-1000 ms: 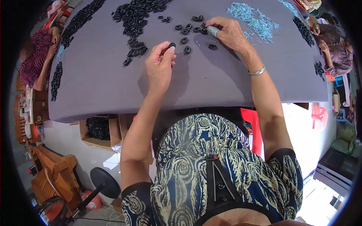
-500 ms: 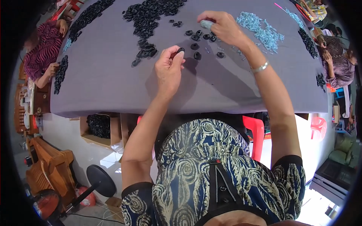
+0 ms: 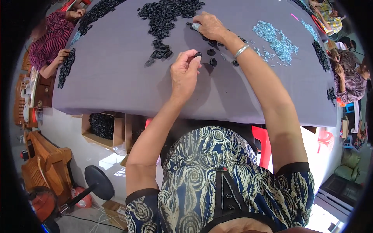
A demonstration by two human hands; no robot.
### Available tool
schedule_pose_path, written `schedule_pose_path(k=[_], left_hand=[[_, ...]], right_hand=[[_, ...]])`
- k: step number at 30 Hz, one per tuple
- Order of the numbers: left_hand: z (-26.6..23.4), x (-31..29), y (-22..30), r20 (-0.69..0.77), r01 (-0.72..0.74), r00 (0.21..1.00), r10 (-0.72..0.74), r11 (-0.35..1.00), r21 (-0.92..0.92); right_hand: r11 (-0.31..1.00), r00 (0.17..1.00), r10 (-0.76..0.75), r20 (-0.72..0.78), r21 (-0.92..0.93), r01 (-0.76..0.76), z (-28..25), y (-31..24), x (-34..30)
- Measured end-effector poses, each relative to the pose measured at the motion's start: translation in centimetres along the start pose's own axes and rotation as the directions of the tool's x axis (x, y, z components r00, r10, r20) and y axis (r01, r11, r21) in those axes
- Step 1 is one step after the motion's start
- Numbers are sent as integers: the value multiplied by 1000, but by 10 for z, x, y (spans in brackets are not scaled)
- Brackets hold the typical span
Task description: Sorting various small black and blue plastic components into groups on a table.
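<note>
My left hand (image 3: 185, 72) is closed in a pinch on a small round black part (image 3: 198, 55), just above the grey cloth. Farther off, my right hand (image 3: 213, 28) is bent low over loose black parts (image 3: 211, 52); its fingers are curled, a pale wrapping (image 3: 196, 26) covers one digit, and whatever the tips hold is hidden. Beyond and left of my hands spreads a big pile of black parts (image 3: 163, 17). To the right lies a heap of small shiny bluish pieces (image 3: 280, 43) that look like springs.
The grey tablecloth (image 3: 128, 89) ends in front of my lap. People sit at the left and right edges, by more black piles (image 3: 67, 68). Under the table stands a cardboard box (image 3: 101, 143) of black parts. A red plastic chair (image 3: 264, 143) is near my legs.
My right hand has moved left across the loose black parts, nearer the big pile, and come down over them. My left hand keeps its pinch. The whole view has shifted slightly.
</note>
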State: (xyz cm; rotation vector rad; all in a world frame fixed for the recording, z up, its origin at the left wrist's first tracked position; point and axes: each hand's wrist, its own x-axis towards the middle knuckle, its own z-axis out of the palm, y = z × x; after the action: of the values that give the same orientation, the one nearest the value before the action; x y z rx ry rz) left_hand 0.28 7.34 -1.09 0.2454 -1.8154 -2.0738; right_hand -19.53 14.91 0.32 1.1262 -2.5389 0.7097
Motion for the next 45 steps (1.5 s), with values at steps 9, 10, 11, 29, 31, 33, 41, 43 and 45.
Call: schedule_pose_path(k=[9, 10, 11, 29, 31, 33, 41, 43, 45], left_hand=[[-2, 1, -4, 4, -26, 1000, 26, 1000, 5], [-2, 1, -3, 4, -19, 1000, 19, 1000, 11], [-1, 1, -3, 4, -12, 1000, 12, 1000, 18], [0, 0, -1, -4, 13, 1000, -13, 999, 43], [0, -1, -1, -2, 11, 1000, -11, 999, 50], [0, -1, 0, 0, 9, 1000, -9, 998, 56], [-1, 0, -3, 16, -6, 1000, 5, 998, 62], [-1, -1, -1, 18, -8, 1000, 6, 998, 65], [-2, -1, 0, 21, -9, 1000, 7, 998, 68]], right_hand=[[985, 986, 16, 164, 166, -44, -31, 7, -22], [972, 983, 64, 170, 211, -100, -35, 10, -27], [973, 983, 67, 171, 209, -102, -38, 12, -32], [-122, 906, 25, 422, 901, -416, -76, -23, -94], [-134, 900, 62, 432, 897, -421, -75, -28, -97], [-140, 901, 52, 431, 896, -421, -76, -31, -97], [14, 882, 92, 462, 885, -465, -73, -34, -101], [119, 864, 159, 477, 860, -497, -75, -39, -102], [125, 859, 140, 493, 852, -509, -79, -43, -102]])
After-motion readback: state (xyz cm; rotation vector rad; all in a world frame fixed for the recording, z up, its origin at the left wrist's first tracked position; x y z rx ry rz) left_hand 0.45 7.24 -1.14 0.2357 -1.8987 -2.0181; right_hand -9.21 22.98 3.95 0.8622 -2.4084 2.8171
